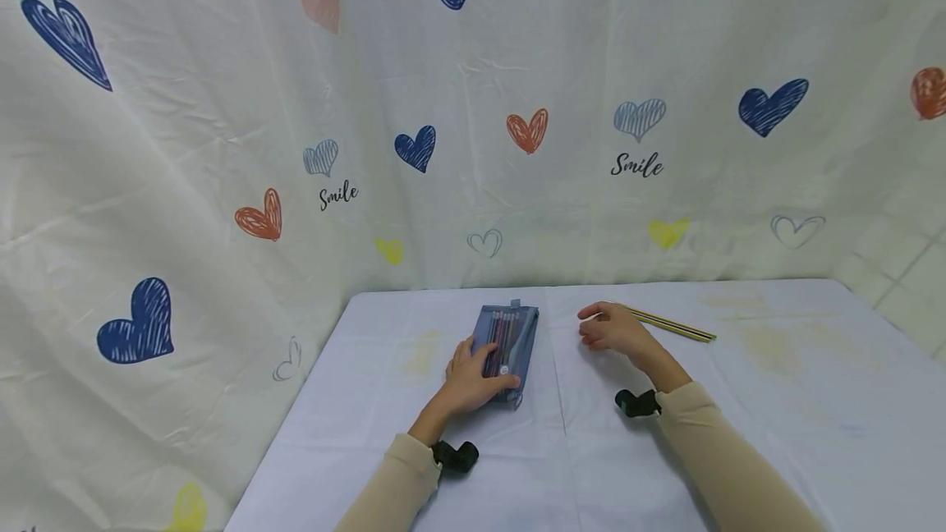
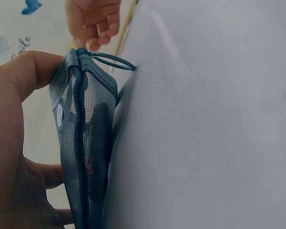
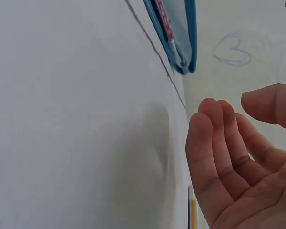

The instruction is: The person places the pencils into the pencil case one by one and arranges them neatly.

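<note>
A blue mesh pencil case (image 1: 526, 335) with a zip lies on the white table, several pencils showing through its top. My left hand (image 1: 471, 380) holds it from above, thumb near its front end and fingers spread over its left part. The left wrist view shows the thumb at the corner by the zip (image 2: 78, 109); the fingertips beyond are partly hidden. To the right of the case, my right hand (image 1: 617, 332) hovers with loosely bent fingers and nothing in them. Yellow-and-black striped pencils (image 1: 676, 327) lie just behind and right of that hand.
A white cloth (image 1: 576, 466) with a crease covers the table. Behind it hangs a white curtain (image 1: 473, 56) printed with hearts. Dark wrist devices (image 1: 456, 456) sit below both hands. A loop pull (image 2: 112, 60) sticks out from the case's end.
</note>
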`<state>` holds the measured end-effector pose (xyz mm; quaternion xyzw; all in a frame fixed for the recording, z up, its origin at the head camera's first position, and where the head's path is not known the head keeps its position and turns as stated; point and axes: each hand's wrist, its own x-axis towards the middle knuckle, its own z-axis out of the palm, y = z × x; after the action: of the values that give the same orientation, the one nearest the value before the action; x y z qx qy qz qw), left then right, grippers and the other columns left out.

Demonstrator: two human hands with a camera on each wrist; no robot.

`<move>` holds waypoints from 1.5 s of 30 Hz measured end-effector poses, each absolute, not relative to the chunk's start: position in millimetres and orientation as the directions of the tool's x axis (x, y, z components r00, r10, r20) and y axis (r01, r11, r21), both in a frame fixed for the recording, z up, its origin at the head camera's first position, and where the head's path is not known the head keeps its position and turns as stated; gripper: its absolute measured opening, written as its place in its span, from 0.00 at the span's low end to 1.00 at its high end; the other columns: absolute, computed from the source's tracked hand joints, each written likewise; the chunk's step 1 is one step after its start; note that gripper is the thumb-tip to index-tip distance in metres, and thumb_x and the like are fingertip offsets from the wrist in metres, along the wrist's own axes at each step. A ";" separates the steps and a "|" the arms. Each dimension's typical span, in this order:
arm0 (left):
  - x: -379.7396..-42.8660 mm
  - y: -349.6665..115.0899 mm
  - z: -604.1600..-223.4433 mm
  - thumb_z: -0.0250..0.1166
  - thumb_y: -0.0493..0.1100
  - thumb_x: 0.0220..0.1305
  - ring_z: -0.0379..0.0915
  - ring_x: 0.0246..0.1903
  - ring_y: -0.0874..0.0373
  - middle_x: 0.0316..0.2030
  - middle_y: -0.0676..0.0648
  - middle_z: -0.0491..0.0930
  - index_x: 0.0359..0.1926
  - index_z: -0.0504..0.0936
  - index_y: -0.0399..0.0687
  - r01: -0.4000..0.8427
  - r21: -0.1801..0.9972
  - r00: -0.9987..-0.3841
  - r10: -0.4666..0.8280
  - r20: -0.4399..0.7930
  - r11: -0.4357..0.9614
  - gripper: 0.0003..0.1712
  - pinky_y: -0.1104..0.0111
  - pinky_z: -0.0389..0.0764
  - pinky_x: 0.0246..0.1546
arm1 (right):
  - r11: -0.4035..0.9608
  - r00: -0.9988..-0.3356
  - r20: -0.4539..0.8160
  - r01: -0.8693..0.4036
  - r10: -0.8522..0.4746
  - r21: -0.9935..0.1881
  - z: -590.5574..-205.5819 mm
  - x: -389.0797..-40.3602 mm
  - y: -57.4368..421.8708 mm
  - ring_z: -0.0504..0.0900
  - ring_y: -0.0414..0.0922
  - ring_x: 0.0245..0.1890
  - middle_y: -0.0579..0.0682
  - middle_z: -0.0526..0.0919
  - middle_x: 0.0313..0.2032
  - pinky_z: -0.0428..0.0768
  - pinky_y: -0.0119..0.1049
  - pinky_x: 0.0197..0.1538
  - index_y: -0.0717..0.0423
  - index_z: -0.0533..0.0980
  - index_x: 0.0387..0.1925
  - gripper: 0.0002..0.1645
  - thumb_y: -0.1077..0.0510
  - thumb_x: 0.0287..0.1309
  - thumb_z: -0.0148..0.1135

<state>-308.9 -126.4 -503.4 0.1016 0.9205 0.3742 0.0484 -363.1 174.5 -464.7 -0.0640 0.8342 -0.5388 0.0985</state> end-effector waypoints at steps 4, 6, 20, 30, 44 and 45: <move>-308.6 -126.5 -503.2 0.67 0.70 0.58 0.35 0.81 0.35 0.81 0.36 0.43 0.77 0.65 0.54 0.154 0.699 -0.974 0.227 -0.012 0.698 0.51 0.34 0.45 0.74 | 0.470 -0.984 -0.067 -0.018 -0.163 -0.883 -464.6 -367.2 193.7 0.85 0.45 0.39 0.65 0.83 0.48 0.86 0.36 0.44 0.69 0.70 0.63 0.25 0.60 0.70 0.59; -308.6 -126.7 -502.7 0.67 0.69 0.58 0.35 0.81 0.35 0.81 0.36 0.43 0.76 0.65 0.53 0.156 0.698 -0.974 0.228 -0.010 0.698 0.51 0.34 0.45 0.74 | 0.506 -0.987 -0.041 -0.042 -0.153 -0.862 -464.5 -368.3 202.5 0.85 0.46 0.39 0.66 0.83 0.47 0.86 0.35 0.42 0.69 0.70 0.63 0.25 0.60 0.70 0.59; -308.4 -126.8 -502.1 0.66 0.70 0.59 0.36 0.81 0.35 0.81 0.37 0.43 0.76 0.65 0.55 0.158 0.690 -0.973 0.229 -0.012 0.706 0.49 0.34 0.46 0.74 | 0.773 -0.994 0.103 -0.090 -0.032 -0.628 -464.9 -371.4 251.6 0.83 0.52 0.39 0.64 0.85 0.45 0.73 0.35 0.36 0.65 0.77 0.54 0.19 0.60 0.64 0.59; -310.7 -126.6 -503.5 0.66 0.70 0.59 0.36 0.80 0.35 0.81 0.36 0.43 0.76 0.65 0.55 0.160 0.690 -0.973 0.230 -0.009 0.706 0.50 0.34 0.45 0.74 | 0.850 -0.973 0.214 -0.185 -0.087 -0.493 -468.6 -374.0 270.9 0.83 0.58 0.40 0.63 0.86 0.41 0.77 0.47 0.38 0.66 0.79 0.49 0.17 0.64 0.59 0.59; -309.8 -127.5 -504.2 0.67 0.69 0.59 0.36 0.80 0.35 0.81 0.35 0.44 0.76 0.66 0.53 0.161 0.691 -0.973 0.229 -0.006 0.704 0.49 0.35 0.46 0.74 | 0.889 -0.975 0.159 -0.210 -0.157 -0.406 -470.8 -376.1 283.4 0.81 0.59 0.40 0.63 0.83 0.39 0.78 0.55 0.43 0.65 0.81 0.45 0.14 0.66 0.56 0.63; -310.0 -127.3 -504.4 0.67 0.69 0.59 0.37 0.80 0.35 0.81 0.35 0.44 0.76 0.66 0.53 0.160 0.691 -0.974 0.227 -0.006 0.705 0.49 0.34 0.46 0.74 | 0.889 -0.974 0.158 -0.215 -0.164 -0.405 -470.8 -376.1 283.6 0.81 0.59 0.40 0.63 0.83 0.39 0.78 0.56 0.43 0.65 0.81 0.45 0.14 0.66 0.56 0.64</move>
<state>-310.0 -127.3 -504.4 0.1051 0.9222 0.3694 0.0452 -376.1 283.6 -470.8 -0.0975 0.9700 -0.2146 -0.0598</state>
